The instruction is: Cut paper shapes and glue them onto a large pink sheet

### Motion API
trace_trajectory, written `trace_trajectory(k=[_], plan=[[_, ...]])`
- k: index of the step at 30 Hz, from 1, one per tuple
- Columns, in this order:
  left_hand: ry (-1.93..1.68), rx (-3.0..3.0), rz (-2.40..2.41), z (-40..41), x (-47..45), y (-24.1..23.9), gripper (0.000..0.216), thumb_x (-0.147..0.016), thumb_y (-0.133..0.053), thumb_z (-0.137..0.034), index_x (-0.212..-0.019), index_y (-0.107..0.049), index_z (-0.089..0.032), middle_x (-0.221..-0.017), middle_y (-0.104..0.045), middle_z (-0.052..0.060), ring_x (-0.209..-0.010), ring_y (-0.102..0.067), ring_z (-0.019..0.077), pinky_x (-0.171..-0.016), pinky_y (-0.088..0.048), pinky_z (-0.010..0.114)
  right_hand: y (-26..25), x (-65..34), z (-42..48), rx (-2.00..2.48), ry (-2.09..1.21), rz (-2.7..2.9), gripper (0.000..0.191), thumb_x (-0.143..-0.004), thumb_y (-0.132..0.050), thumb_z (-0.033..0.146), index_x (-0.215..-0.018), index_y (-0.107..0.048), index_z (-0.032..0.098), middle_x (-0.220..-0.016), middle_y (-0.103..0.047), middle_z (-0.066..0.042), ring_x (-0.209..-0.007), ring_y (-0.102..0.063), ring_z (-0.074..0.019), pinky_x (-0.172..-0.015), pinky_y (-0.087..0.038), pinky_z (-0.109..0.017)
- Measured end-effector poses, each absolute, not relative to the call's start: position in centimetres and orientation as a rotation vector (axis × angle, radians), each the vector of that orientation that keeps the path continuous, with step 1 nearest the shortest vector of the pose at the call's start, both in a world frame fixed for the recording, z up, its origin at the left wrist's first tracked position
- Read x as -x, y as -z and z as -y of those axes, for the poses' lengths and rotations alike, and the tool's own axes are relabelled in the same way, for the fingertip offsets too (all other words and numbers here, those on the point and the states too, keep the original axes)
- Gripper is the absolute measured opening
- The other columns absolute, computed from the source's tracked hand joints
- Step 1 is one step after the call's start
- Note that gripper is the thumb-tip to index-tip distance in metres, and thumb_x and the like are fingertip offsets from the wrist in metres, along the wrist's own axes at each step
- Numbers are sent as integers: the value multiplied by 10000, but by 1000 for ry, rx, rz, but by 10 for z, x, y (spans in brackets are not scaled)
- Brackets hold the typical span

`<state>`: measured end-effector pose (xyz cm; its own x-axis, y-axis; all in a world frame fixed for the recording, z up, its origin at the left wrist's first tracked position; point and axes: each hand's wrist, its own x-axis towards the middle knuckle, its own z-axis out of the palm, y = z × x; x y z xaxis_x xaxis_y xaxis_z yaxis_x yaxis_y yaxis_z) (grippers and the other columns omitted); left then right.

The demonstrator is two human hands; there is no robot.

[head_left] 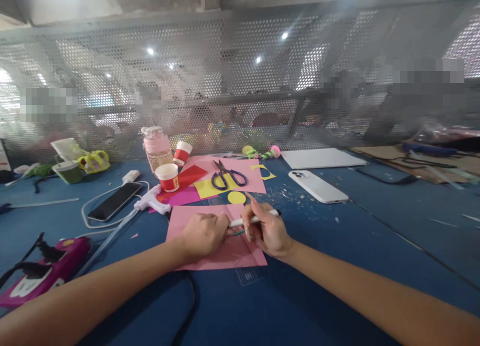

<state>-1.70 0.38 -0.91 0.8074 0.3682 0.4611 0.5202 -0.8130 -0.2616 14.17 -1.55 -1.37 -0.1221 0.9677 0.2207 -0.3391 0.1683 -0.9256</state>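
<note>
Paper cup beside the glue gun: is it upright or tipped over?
Upright. The paper cup stands on its base beside the glue gun, with its round open rim facing up. What is inside, I cannot tell.

The left hand (204,234) is loosely fisted just beside the right hand (267,231), which curls in a pinching grip.

blue table (337,286), pink paper (176,219), white phone (318,187), black phone (114,201), glue gun (150,202), water bottle (157,148)

bright overhead lights, hazy background, edges warped.
</note>
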Motion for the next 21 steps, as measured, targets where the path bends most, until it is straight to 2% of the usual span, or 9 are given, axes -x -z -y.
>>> trace_trajectory(k=[4,7,8,10,12,14,17,21], plan=[[586,2641,829,0,22,5,328,-923,-200,-242,-698,-430,-177,-469,-508,-7,-379,-434,118,-395,-281,226,5,-180,-8,818,-1107,1013,553,-671,-429,721,-413,-319,244,-236,-225,72,-219,-221,-83,-270,-177,-218],[662,2682,690,2,24,3,336,-925,-181,-236,-692,-417,-179,-467,-495,-13,-382,-408,107,-398,-282,222,-1,-218,-31,1014,-691,982,536,-740,-280,722,-478,-294,255,-255,-205,82,-221,-189,-89,-278,-171,-230],[698,2686,642,2,24,2,343,-928,-171,-238,-688,-410,-183,-472,-496,-12,-385,-406,108,-398,-288,224,-1,-225,-36,1035,-638,984,526,-751,-278,710,-491,-298,254,-263,-213,84,-223,-193,-90,-283,-175,-233],[784,2668,662,2,22,1,346,-931,-155,-240,-693,-401,-188,-511,-517,2,-414,-436,117,-411,-326,230,3,-230,-38,1067,-580,1025,460,-747,-430,634,-524,-389,234,-315,-351,66,-264,-324,-93,-329,-271,-228],[844,2628,798,1,21,1,326,-931,-181,-294,-727,-411,-185,-587,-553,31,-499,-511,145,-462,-399,252,8,-223,-34,1104,-490,1256,324,-745,-529,515,-647,-498,208,-493,-548,13,-447,-532,-134,-487,-421,-247],[819,2625,933,0,19,0,324,-908,-266,-423,-844,-444,-160,-730,-604,84,-670,-593,201,-575,-476,314,13,-213,-28,1080,-395,1633,243,-789,-496,427,-827,-542,191,-792,-654,-56,-738,-625,-182,-702,-466,-298],[675,2708,1130,1,15,-2,535,-821,-383,-584,-1067,-407,-109,-993,-610,176,-941,-600,290,-751,-490,409,17,-205,-24,991,-447,2138,269,-854,-398,375,-996,-528,188,-1100,-610,-107,-1049,-557,-215,-899,-398,-364],[407,2862,1434,4,12,-6,609,-794,-393,-625,-1087,-402,-91,-1016,-618,199,-994,-596,335,-763,-490,433,15,-208,-26,1082,-592,2344,312,-894,-354,369,-1115,-487,192,-1196,-563,-124,-1091,-538,-220,-896,-399,-376]])
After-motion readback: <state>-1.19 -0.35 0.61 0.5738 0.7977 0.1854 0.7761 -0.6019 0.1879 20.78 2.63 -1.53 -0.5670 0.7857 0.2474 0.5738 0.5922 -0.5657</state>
